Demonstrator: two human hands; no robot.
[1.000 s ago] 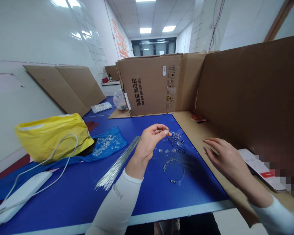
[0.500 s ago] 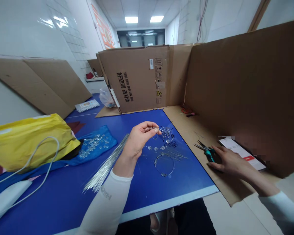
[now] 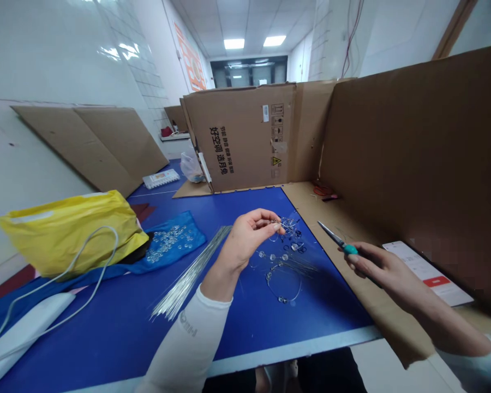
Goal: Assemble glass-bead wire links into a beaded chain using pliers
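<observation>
Two hands at work: a wire pinched, pliers raised

The left hand was above the blue worktop, its fingertips pressed together in a pinch on a thin wire. That wire met a tangle of wire and clear beads on the worktop just beyond the hand. Nearer the person lay a wire ring with beads on it, close beneath the tangle. The right hand was raised over a cardboard sheet beside the worktop, its fingers curled around the teal grip of a pair of pliers, whose tips pointed away and touched nothing. A bundle of straight wires lay left of the left forearm. Further left, loose glass beads sat on a blue bag, touching a yellow bag.
</observation>
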